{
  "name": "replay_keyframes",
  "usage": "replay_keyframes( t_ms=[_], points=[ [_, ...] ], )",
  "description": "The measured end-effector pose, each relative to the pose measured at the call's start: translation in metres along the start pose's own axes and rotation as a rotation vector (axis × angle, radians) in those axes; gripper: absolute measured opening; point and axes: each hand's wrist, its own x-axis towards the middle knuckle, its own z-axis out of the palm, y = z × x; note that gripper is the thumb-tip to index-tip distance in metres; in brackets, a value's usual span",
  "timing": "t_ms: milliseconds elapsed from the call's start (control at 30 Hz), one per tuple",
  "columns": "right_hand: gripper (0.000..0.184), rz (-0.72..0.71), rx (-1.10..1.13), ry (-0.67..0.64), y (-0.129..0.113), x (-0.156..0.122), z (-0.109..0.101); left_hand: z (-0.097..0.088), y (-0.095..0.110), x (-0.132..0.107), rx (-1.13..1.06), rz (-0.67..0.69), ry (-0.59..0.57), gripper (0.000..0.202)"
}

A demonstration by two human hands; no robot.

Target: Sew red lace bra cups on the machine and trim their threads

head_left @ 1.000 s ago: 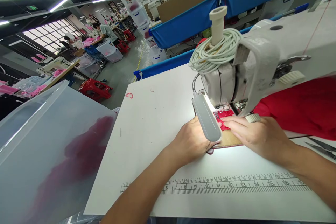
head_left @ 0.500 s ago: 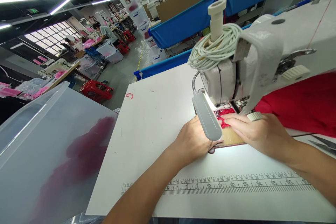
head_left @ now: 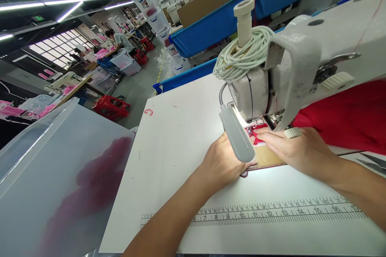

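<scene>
Red lace fabric [head_left: 258, 141] lies under the needle area of a white sewing machine [head_left: 297, 68]. My right hand [head_left: 297, 146] is closed at the fabric's right side, its fingertips together on the lace. On the left, my left hand [head_left: 221, 160] rests at the machine's tan bed plate [head_left: 268, 157]. A grey lamp [head_left: 237, 134] covers most of its fingers, so their grip is hidden. Beyond my right wrist, a larger piece of red cloth [head_left: 346, 114] spreads under the machine arm.
Dark metal blades [head_left: 372, 163] lie at the right edge. A printed ruler [head_left: 256, 215] runs along the front of the white table [head_left: 169, 160]. To the left stands a translucent bin [head_left: 60, 168] with red material inside. Blue cloth [head_left: 211, 24] hangs behind; people sit at other machines.
The lace at my right fingertips has shifted slightly, and a pale strip now shows beside it. Both hands stay nearly in place; the view has moved a little.
</scene>
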Motion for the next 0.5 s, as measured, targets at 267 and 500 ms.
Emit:
replay_keyframes(
  t_ms=[267, 500],
  points=[
    [0.019, 0.055, -0.004, -0.038, -0.0013, 0.0, 0.0012, -0.0038, 0.0005, -0.0031, -0.027, 0.0, 0.088, 0.038],
    [0.023, 0.048, 0.007, -0.009, -0.0027, -0.0011, 0.0027, -0.005, -0.0001, -0.0032, -0.056, -0.009, 0.106, 0.034]
  ],
)
